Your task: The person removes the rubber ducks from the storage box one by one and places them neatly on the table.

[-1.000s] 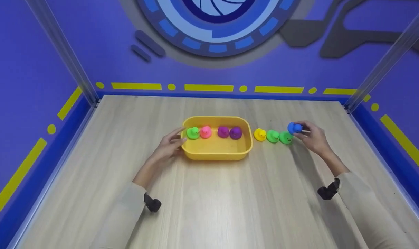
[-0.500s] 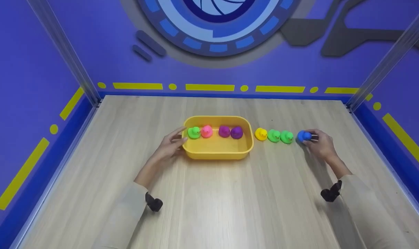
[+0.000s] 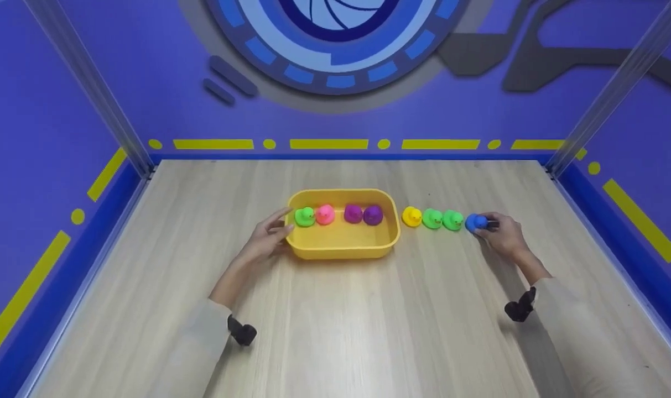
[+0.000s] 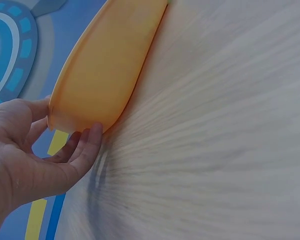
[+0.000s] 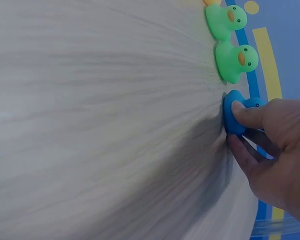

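- Blue duck [image 3: 475,222] sits at centre right of the head view, standing on the wooden table [image 3: 368,309] at the right end of a row of ducks; in the right wrist view it shows at the right edge [image 5: 234,117].
- The right hand [image 3: 503,235] pinches this duck between thumb and fingers; the right wrist view shows a fingertip [image 5: 241,111] laid over its top and other fingers curled beneath, so the grip is closed on the toy.
- The duck lies to the left of the palm in the head view, on the side of the hand that faces the row, with the wrist trailing toward the lower right.
- Just left of it stand two green ducks [image 3: 452,220] [image 3: 432,218] and then a yellow duck [image 3: 411,216], close together in one line running left to right; that line is the axis the blue one joins.
- Whether the blue duck touches its green neighbour cannot be told; they are just beside each other.
- The yellow tub [image 3: 341,249] lies left of the row at frame centre, holding a green, a pink and two purple ducks along its far wall.
- The left hand [image 3: 269,237] clasps the tub's left end, thumb above the rim and fingers curled under its corner, as the left wrist view shows [image 4: 55,150].
- The right hand is the nearer one to the row; the left is well apart from it, beyond the tub.
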The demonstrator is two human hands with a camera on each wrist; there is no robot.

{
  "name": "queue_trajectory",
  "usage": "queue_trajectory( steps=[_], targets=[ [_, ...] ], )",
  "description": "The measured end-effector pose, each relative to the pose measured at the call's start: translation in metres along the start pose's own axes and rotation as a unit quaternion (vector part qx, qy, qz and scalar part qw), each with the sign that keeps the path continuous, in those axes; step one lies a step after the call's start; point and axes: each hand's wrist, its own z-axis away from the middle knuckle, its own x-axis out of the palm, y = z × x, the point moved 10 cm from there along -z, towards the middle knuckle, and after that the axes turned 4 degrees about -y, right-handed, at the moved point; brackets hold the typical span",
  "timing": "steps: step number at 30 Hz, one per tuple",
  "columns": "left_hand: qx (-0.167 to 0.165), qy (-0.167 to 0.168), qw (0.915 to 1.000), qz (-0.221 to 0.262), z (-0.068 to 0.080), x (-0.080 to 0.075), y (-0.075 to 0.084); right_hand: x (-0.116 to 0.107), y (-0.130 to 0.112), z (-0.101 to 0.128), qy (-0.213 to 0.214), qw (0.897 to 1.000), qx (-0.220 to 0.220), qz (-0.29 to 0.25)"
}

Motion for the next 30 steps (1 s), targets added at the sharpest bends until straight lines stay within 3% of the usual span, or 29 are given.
queue_trajectory(
  steps=[14,21,30],
  targets=[
    [0.014,-0.002,0.9999,-0.010,0.003,0.000,0.004,0.001,-0.004,0.000,0.001,1.000,-0.020,-0.009],
    [0.012,-0.003,0.9999,0.002,0.004,-0.001,0.004,0.002,-0.005,0.003,-0.006,0.999,-0.016,-0.046],
    [0.004,0.003,1.0000,0.004,0.003,0.001,0.000,-0.014,-0.003,0.011,-0.024,0.999,-0.004,-0.030]
  ],
)
